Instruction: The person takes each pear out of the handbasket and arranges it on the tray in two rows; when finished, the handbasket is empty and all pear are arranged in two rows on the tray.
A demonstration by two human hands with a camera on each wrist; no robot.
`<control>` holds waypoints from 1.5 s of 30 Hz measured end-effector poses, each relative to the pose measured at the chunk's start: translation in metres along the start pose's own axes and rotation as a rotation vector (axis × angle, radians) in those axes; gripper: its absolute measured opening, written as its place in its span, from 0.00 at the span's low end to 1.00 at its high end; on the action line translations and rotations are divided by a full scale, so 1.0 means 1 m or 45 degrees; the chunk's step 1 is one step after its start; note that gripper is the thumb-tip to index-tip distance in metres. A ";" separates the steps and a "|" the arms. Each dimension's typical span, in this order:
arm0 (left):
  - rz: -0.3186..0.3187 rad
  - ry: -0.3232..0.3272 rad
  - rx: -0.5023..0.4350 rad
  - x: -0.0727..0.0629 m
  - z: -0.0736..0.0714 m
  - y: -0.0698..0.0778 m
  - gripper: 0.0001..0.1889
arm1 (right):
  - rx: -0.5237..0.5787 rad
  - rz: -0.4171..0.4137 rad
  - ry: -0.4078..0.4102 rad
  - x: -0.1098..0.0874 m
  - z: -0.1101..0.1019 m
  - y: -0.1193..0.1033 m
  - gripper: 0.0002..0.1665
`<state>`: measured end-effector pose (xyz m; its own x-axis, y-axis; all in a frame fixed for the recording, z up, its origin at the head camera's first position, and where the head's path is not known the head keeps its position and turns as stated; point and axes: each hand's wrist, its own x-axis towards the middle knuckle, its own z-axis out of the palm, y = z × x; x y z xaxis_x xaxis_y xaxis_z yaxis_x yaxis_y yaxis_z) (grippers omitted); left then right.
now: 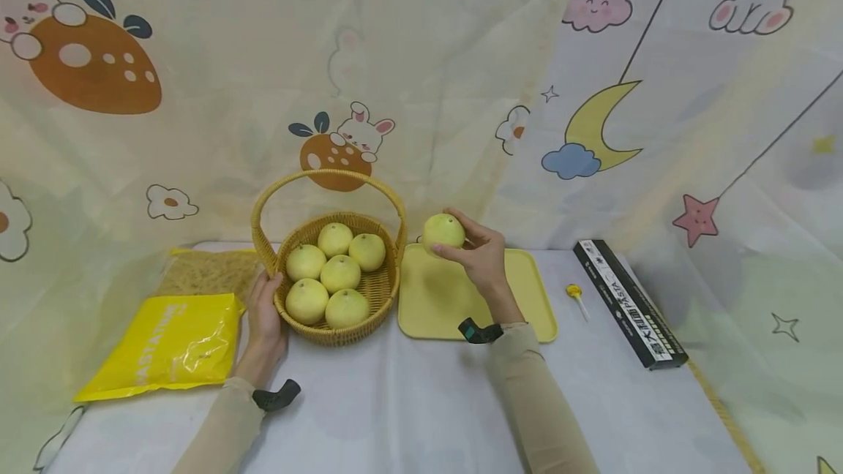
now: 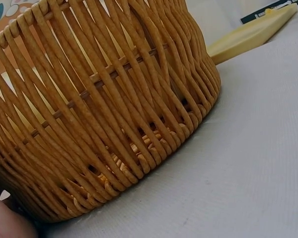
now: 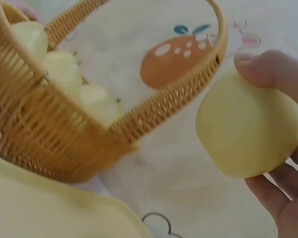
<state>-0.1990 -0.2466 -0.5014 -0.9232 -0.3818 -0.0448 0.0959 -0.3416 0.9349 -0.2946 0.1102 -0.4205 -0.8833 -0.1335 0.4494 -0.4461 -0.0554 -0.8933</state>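
Observation:
My right hand [image 1: 484,258] holds a round, pale yellow-green pear [image 1: 443,233] between thumb and fingers, raised above the yellow tray [image 1: 435,320]. In the right wrist view the pear [image 3: 248,126] is large and close, with the thumb on top. My left hand [image 1: 265,320] holds the left side of a woven wicker basket [image 1: 339,337], its fingers by the foot of the arched handle. Several similar pears [image 1: 340,273] lie in the basket. The left wrist view mostly shows the basket's slatted side [image 2: 109,99], with only a bit of the hand at lower left.
A yellow packet [image 1: 171,342] and a clear bag of pasta [image 1: 207,273] lie left of the basket. To the tray's right are a yellow lollipop [image 1: 575,291] and a long black pasta box [image 1: 628,306]. A printed cloth hangs behind the white-covered table [image 1: 395,401].

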 end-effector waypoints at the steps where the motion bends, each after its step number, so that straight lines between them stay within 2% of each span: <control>1: 0.002 0.000 -0.005 0.000 -0.001 0.000 0.27 | -0.003 0.011 0.006 0.001 -0.001 0.003 0.39; 9: -0.038 -0.006 0.024 0.001 -0.003 0.001 0.28 | -0.034 0.124 0.024 0.009 0.000 0.026 0.40; 14: -0.055 -0.024 -0.011 0.001 -0.003 0.001 0.28 | -0.069 0.245 0.005 0.012 0.004 0.042 0.43; 20: -0.079 -0.041 -0.057 0.001 -0.003 0.001 0.28 | -0.081 0.322 0.003 0.015 0.008 0.057 0.42; 29: -0.091 -0.069 -0.026 0.004 -0.005 0.001 0.29 | -0.039 0.370 -0.013 0.019 0.011 0.078 0.42; 36: -0.098 -0.078 -0.024 0.006 -0.007 -0.001 0.30 | 0.000 0.387 -0.027 0.017 0.017 0.084 0.42; 45: -0.084 -0.112 0.022 0.008 -0.008 0.001 0.31 | -0.078 0.422 -0.053 0.018 0.022 0.090 0.41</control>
<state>-0.2039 -0.2566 -0.5038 -0.9565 -0.2815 -0.0760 0.0282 -0.3486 0.9368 -0.3473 0.0813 -0.4928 -0.9755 -0.1750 0.1330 -0.1449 0.0572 -0.9878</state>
